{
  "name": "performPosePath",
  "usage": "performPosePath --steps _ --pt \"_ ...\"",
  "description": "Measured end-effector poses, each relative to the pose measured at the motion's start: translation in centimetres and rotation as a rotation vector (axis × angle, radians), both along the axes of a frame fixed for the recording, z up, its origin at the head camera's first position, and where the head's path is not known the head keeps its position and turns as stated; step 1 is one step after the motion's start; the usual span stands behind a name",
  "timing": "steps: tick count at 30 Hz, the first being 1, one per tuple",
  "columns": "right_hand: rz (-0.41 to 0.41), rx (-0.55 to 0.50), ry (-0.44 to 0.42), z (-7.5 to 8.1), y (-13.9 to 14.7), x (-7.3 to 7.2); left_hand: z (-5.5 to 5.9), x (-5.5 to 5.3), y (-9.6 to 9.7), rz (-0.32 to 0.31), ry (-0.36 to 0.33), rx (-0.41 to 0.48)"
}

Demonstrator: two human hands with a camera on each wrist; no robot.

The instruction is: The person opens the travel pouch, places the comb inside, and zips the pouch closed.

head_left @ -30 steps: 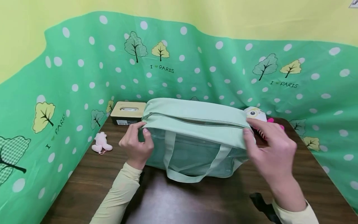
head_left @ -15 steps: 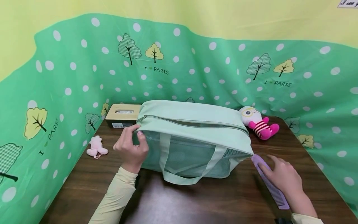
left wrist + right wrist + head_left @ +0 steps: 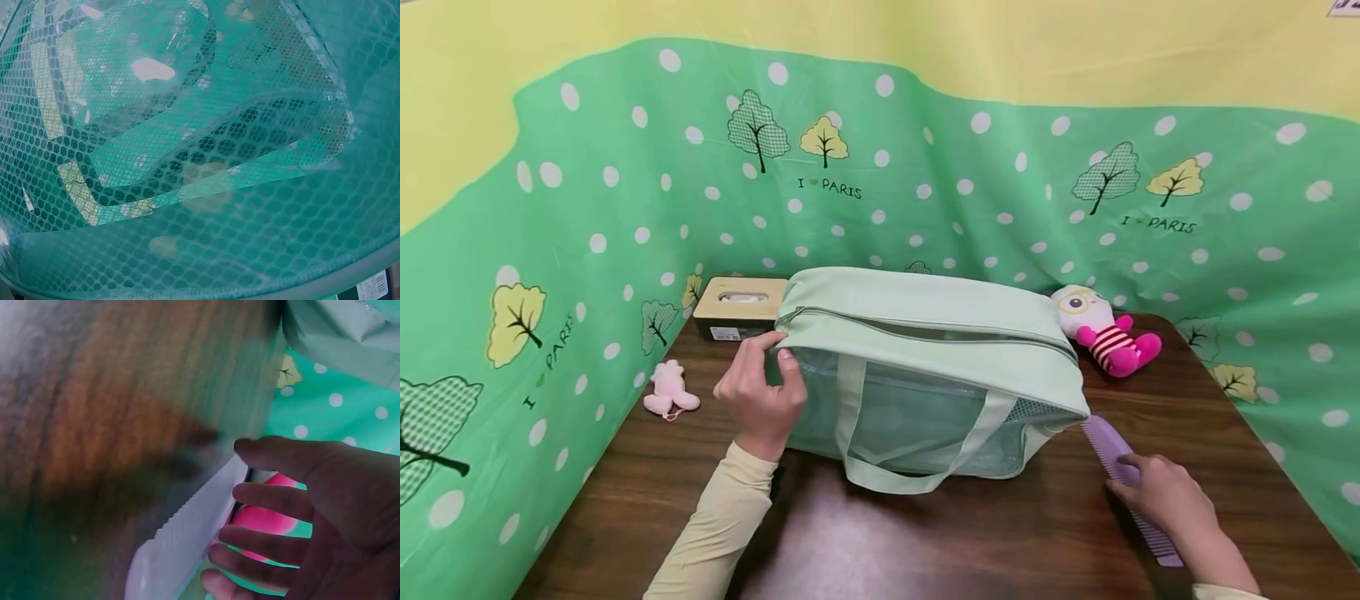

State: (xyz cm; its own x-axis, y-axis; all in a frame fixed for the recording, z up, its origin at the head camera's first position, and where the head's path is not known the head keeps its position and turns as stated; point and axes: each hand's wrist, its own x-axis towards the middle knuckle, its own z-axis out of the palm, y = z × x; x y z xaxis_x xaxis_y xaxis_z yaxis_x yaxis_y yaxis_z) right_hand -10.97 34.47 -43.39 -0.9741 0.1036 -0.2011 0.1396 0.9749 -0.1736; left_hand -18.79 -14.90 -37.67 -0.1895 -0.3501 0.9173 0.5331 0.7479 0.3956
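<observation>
A pale green zippered bag [image 3: 925,296] with see-through mesh sides and strap handles stands upright mid-table. The zip across its top is partly parted. My left hand [image 3: 763,392] pinches the bag's top left corner, near the zip end. Bag mesh [image 3: 206,125] fills the left wrist view. A purple comb [image 3: 1108,450] lies on the table at the bag's right front corner. My right hand [image 3: 1168,496] reaches over the comb, thumb on one side and fingers on the other. In the right wrist view its fingers are apart and fairly straight, right at the comb's edge.
A wood-topped tissue box [image 3: 737,304] stands behind the bag's left end. A small pink plush charm [image 3: 670,390] lies on the left. Behind the bag's right end sits a pink and white doll [image 3: 1108,333]. A patterned green curtain [image 3: 925,183] surrounds the table.
My right hand has left the bag's top right corner and moved down to the right, onto the comb. The left hand keeps its hold on the left corner.
</observation>
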Motion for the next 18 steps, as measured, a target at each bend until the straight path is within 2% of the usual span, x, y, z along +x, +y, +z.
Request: performPosePath --steps 5,8,13,18 --pt "0.048 -0.009 0.122 -0.7 0.64 0.15 0.04 0.0 0.09 -0.003 -0.003 0.0" --pt "0.055 -0.014 0.143 -0.92 0.9 0.18 0.01 -0.01 0.09 -0.004 -0.004 0.0" --pt "0.02 -0.029 0.087 -0.73 1.05 0.14 -0.02 -0.01 0.06 0.0 -0.007 0.002" --pt "-0.085 -0.036 -0.023 -0.36 0.83 0.22 -0.02 0.03 0.08 0.002 -0.009 0.0"
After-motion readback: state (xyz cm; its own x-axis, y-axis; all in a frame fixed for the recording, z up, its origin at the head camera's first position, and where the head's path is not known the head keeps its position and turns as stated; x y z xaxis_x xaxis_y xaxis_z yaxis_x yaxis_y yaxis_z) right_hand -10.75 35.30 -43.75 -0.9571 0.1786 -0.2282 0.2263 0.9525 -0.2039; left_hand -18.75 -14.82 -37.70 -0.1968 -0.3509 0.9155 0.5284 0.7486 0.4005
